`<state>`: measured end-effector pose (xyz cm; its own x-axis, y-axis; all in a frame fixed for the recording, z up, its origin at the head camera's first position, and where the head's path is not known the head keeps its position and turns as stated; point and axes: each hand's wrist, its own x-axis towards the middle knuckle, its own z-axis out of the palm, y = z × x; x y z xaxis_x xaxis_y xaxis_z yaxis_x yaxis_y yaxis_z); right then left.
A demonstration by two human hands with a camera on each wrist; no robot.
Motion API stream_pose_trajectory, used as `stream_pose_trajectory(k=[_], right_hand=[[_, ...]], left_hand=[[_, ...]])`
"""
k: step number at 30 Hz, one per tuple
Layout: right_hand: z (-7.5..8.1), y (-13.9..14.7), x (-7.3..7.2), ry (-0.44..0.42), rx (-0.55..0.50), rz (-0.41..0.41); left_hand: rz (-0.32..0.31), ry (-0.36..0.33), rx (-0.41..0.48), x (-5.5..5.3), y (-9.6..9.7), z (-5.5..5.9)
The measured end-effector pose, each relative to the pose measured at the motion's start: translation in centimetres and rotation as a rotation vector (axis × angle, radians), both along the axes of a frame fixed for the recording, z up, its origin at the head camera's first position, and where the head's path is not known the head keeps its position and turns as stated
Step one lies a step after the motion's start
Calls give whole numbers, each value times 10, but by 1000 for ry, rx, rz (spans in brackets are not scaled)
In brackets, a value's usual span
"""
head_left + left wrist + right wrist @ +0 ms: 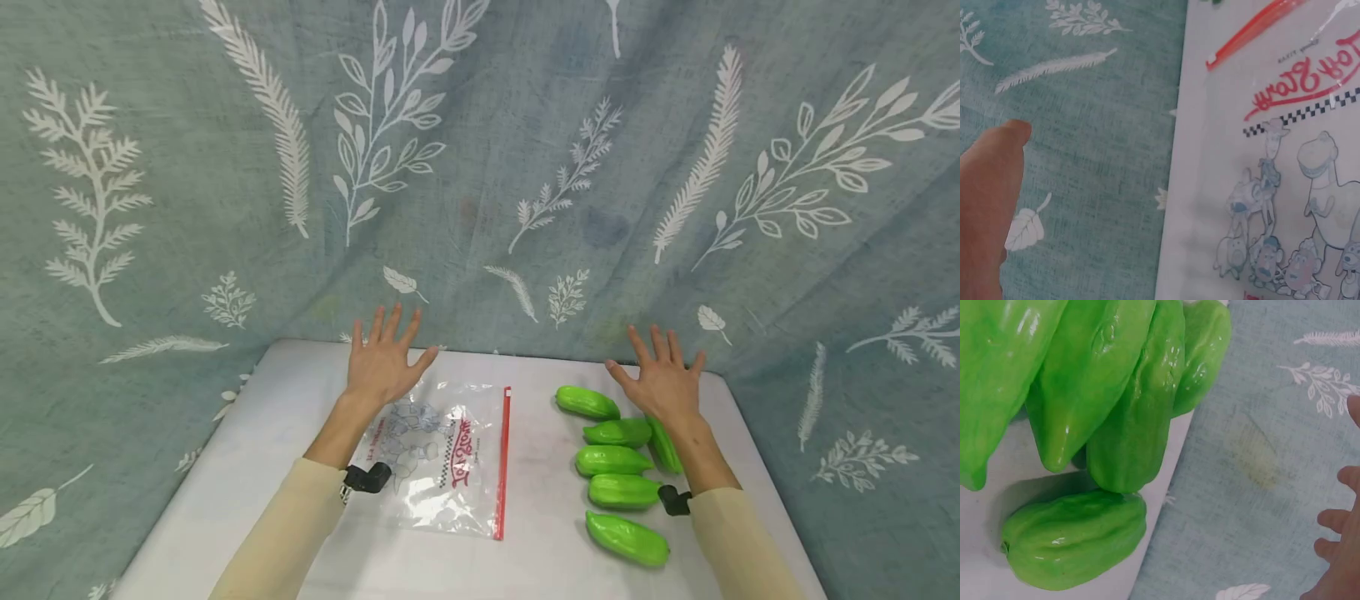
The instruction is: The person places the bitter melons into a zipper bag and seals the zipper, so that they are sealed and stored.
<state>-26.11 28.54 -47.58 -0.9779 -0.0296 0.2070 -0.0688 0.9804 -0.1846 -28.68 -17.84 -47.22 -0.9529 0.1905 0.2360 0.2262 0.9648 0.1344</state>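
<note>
My left hand (382, 367) is held out with its fingers spread, over the far left part of the table and holding nothing. Just below it lies a flat, clear zip bag (468, 508) with a red zip strip along its right side and printed cartoon figures. In the left wrist view the bag's lettering (1297, 87) reads mirrored. My right hand (665, 382), also spread and holding nothing, is near the table's far right. Several shiny green gourd-shaped vegetables (624, 491) lie close to it, one partly hidden by my right forearm.
The white table (543, 500) ends at a blue-grey cloth (480, 208) with white leaf prints, which hangs behind it and shows at both sides. In the right wrist view one green vegetable (1075, 540) lies crosswise to the others. Each wrist wears a dark camera mount (367, 478).
</note>
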Motion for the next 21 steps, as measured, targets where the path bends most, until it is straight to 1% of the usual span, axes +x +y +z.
stream_pose_trajectory(k=[5, 11, 13, 17, 21], right_hand=[[0, -2, 1, 3, -5, 13], [0, -7, 3, 12, -21, 21], [0, -9, 4, 11, -43, 38], [-1, -17, 7, -8, -113, 98], [-3, -27, 14, -35, -189, 144]], left_hand=[[1, 16, 4, 1, -1, -2], [-20, 23, 26, 3, 2, -8], [-37, 14, 43, 4, 3, -11], [-72, -13, 75, 8, 7, -18], [-129, -10, 114, 18, 15, -24]])
